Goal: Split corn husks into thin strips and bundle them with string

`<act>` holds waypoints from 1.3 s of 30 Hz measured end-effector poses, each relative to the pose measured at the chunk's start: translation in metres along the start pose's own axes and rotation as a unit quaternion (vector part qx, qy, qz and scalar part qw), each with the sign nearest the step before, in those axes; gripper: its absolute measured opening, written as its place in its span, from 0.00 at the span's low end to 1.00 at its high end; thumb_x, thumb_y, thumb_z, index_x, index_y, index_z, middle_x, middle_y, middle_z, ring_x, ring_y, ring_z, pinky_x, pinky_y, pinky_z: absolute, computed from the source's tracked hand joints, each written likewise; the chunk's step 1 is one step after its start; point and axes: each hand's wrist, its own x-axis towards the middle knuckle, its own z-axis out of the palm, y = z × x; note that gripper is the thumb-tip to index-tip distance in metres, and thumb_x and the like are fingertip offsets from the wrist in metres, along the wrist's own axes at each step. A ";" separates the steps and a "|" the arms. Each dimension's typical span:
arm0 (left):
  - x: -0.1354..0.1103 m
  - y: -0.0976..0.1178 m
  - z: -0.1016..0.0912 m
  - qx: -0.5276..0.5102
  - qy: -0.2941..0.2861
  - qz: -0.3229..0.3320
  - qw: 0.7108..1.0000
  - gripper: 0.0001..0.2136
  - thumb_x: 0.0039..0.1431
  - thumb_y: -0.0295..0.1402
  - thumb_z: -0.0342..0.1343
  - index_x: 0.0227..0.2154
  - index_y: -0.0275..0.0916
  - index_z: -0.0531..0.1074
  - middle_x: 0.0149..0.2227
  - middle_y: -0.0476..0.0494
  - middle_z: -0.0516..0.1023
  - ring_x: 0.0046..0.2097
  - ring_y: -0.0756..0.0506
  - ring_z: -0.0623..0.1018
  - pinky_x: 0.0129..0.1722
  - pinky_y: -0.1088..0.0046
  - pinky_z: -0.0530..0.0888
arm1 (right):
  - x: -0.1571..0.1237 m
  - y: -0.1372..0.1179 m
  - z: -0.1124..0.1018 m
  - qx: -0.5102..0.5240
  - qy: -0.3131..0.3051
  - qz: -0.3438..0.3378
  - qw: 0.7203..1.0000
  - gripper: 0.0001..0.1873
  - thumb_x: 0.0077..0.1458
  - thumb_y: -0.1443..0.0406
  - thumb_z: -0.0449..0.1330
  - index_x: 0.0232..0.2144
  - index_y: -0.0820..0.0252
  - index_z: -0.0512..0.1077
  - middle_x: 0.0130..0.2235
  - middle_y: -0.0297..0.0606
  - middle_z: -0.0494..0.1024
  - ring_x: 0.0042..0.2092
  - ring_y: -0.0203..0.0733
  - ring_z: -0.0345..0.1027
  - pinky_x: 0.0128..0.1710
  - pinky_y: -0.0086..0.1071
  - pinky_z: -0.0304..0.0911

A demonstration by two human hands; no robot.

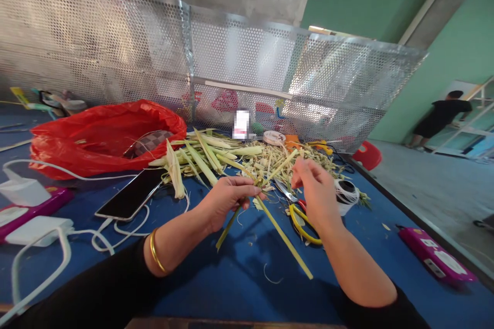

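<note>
My left hand (233,193) pinches a knot of crossed pale green leaf strips (283,236) that look like corn husk. The strip ends stick out several ways: one long end points down to the right, a shorter one down to the left, others upward. My right hand (314,185) is held beside the knot with thumb and fingers drawn together; whatever lies between them is hidden or too fine to make out. Under and beside the right hand, scissors (303,221) with yellow and red handles rest on the table. A white spool (345,196) is just behind that hand.
Loose husk leaves (200,157) and shredded trimmings (270,159) cover the back of the blue table (216,288). To the left are a red plastic bag (104,139), a phone (133,193) and white cables. A purple power strip (436,257) sits right; perforated metal panels (239,56) stand behind.
</note>
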 end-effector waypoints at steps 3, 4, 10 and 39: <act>-0.002 -0.001 0.003 0.017 -0.020 -0.003 1.000 0.06 0.46 0.35 0.62 0.24 0.37 0.77 0.31 0.45 0.80 0.21 0.57 0.65 0.19 0.79 0.53 | -0.005 0.014 0.004 0.045 -0.112 0.104 0.987 0.16 0.52 0.54 0.60 0.22 0.59 0.68 0.19 0.28 0.64 0.22 0.32 0.59 0.25 0.28 0.56; -0.002 -0.001 0.004 0.027 -0.024 -0.005 0.999 0.07 0.46 0.36 0.62 0.24 0.37 0.77 0.31 0.45 0.80 0.21 0.57 0.65 0.19 0.78 0.53 | -0.007 0.016 0.006 0.056 -0.132 0.117 0.983 0.14 0.52 0.55 0.60 0.25 0.60 0.70 0.19 0.28 0.65 0.22 0.32 0.59 0.25 0.28 0.56; -0.003 -0.002 0.008 0.057 -0.023 -0.023 0.998 0.12 0.47 0.42 0.62 0.23 0.36 0.76 0.29 0.46 0.80 0.20 0.57 0.66 0.19 0.78 0.55 | -0.013 0.017 0.013 0.103 -0.141 0.136 0.975 0.12 0.50 0.58 0.61 0.24 0.61 0.72 0.18 0.29 0.69 0.21 0.31 0.60 0.24 0.27 0.57; 0.002 -0.008 0.017 -0.127 0.080 0.050 0.987 0.03 0.48 0.28 0.62 0.26 0.33 0.75 0.27 0.45 0.78 0.30 0.52 0.76 0.33 0.78 0.71 | -0.050 0.013 0.031 -0.260 -0.213 -0.058 0.940 0.11 0.57 0.64 0.53 0.22 0.57 0.63 0.23 0.33 0.70 0.25 0.37 0.62 0.25 0.29 0.54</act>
